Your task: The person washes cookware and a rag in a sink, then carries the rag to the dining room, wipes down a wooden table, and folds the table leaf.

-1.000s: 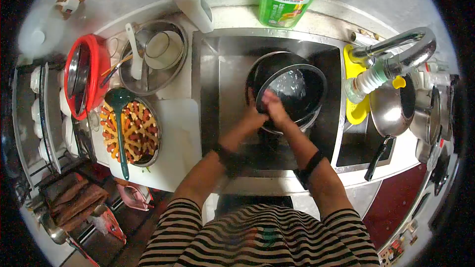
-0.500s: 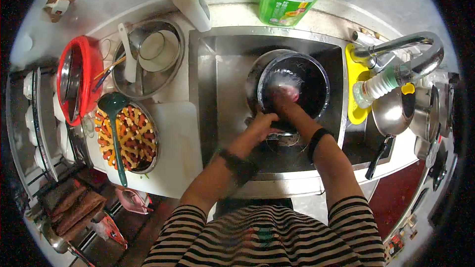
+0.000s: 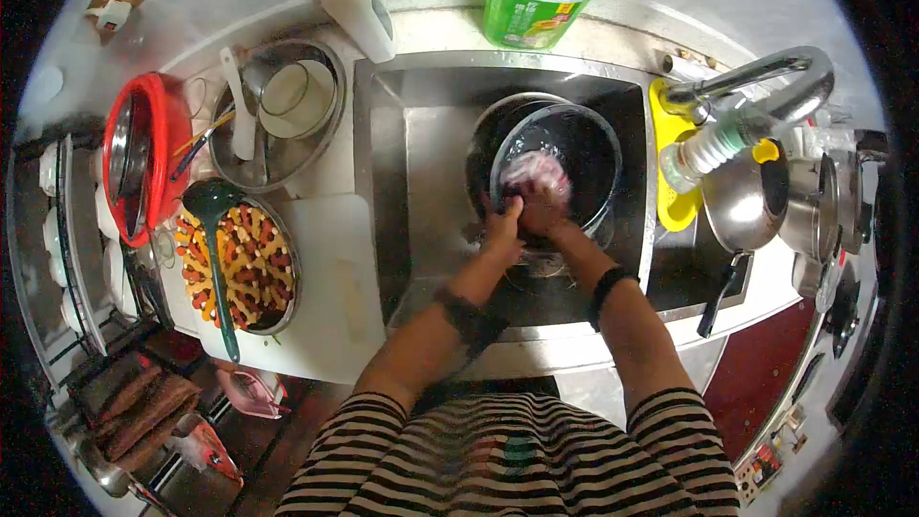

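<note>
Our left hand (image 3: pixel 504 227) is curled shut on the near left edge of the dark bowl (image 3: pixel 595 148), with the thumb up by the rim. Our right hand (image 3: pixel 549 214) is down inside the bowl, at the pink and white thing (image 3: pixel 534 174). That thing is a blur, just past our fingers, so we cannot tell how far the right hand is closed or if it holds it.

The bowl is round, so it has no long way. Its open top faces up at us. The pink and white thing is too blurry to show which way it points. The bowl sits over another dark pot (image 3: pixel 478 134), which peeks out on the left, in the sink (image 3: pixel 417 168).

Both our arms reach forward and lean in, so our hands nearly meet. There is a dark band (image 3: pixel 471 322) on our left wrist and a black band (image 3: pixel 607 289) on our right one. Past the sink stands the green bottle (image 3: pixel 536 10). The tap (image 3: pixel 766 67) is on the right.
</note>
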Available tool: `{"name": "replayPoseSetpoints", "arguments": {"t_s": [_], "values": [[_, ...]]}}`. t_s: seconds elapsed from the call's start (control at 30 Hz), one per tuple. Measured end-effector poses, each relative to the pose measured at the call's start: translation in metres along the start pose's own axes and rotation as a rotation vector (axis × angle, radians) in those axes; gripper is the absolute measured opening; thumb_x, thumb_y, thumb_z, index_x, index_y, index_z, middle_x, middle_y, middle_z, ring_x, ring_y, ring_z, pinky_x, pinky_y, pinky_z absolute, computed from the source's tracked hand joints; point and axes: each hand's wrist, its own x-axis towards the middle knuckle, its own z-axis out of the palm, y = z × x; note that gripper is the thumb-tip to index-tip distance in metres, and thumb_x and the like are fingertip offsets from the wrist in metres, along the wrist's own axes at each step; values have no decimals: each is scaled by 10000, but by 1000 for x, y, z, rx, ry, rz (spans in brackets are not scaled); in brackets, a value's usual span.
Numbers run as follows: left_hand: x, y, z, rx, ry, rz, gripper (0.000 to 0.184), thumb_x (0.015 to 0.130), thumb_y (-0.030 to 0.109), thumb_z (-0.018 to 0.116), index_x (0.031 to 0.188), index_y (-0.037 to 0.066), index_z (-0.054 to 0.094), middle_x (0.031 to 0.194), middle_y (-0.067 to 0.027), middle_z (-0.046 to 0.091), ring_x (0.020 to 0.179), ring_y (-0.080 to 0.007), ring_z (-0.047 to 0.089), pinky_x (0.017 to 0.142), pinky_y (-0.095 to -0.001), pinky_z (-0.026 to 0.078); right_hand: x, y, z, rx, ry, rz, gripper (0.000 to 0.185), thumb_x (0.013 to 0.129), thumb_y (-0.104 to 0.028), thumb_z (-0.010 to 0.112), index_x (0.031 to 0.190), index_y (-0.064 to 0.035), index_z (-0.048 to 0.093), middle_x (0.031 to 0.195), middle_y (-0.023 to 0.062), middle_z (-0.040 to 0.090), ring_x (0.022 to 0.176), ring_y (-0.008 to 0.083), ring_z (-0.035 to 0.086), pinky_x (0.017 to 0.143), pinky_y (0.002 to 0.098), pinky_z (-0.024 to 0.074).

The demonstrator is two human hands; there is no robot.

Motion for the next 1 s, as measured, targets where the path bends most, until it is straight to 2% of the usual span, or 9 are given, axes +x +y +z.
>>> {"name": "replayPoseSetpoints", "arguments": {"t_s": [0.03,0.07,0.17,0.27,0.37,0.57,0.7,0.83,1.0], "values": [[7,-1,0,-68,-54,-3,790,756,451,638,1381,184,234,1317,-151,386,1105,-350,451,759,-509,455,7,-7,-3,537,20,-68,431,870,-273,423,1252,-74,435,1270,221,420,1208,376,365,952,504,350],[8,7,0,-120,-139,11,791,750,524,618,1367,168,274,1336,-142,370,1131,-344,432,792,-520,439,2,0,2,413,-88,5,483,909,-310,316,1283,-20,413,1315,204,427,1255,315,354,1049,364,260],[6,25,-10,-174,-263,-30,728,763,593,562,1298,137,374,1265,-120,436,1104,-308,462,818,-509,429,-48,-76,-116,1174,62,201,375,915,-294,400,1131,-19,535,1208,113,536,1127,258,489,981,402,338],[10,33,-20,-175,-310,-101,519,816,418,565,1218,119,431,1067,-100,569,992,-254,543,833,-471,441,-89,-57,-130,361,96,-13,354,872,-253,436,1166,-91,549,1246,121,500,1148,276,461,1002,411,308],[-3,23,-14,66,-193,326,575,812,217,568,1311,77,318,1168,-143,487,1011,-267,527,877,-469,425,-100,-30,-142,-221,-63,-15,332,872,-201,423,1173,-119,538,1217,87,526,1187,285,428,1010,501,274],[-97,92,36,725,163,739,818,721,-49,519,1422,31,104,1435,-211,227,1313,-339,262,1073,-329,239,-124,-41,-145,-452,263,218,406,797,-205,508,1200,-167,533,1325,137,404,1200,308,394,998,536,248],[-134,114,54,862,146,1055,805,721,-41,534,1419,39,142,1412,-207,288,1282,-310,317,1052,-344,270,-100,-107,-131,-12,369,116,668,686,-115,634,1307,-150,392,1243,152,399,1179,351,381,941,493,326],[-185,128,67,976,184,1193,815,691,-47,545,1413,49,181,1412,-209,292,1311,-300,280,1074,-351,222,-37,-137,-104,281,558,-14,323,723,-86,588,1038,-25,560,891,194,574,879,358,557,764,410,455],[-233,139,72,1164,227,1293,719,706,-18,515,1380,53,273,1404,-224,276,1271,-371,318,1049,-414,276,-31,-180,-103,480,620,1,366,721,-99,593,1064,17,540,933,200,586,889,357,572,793,426,453]]}}
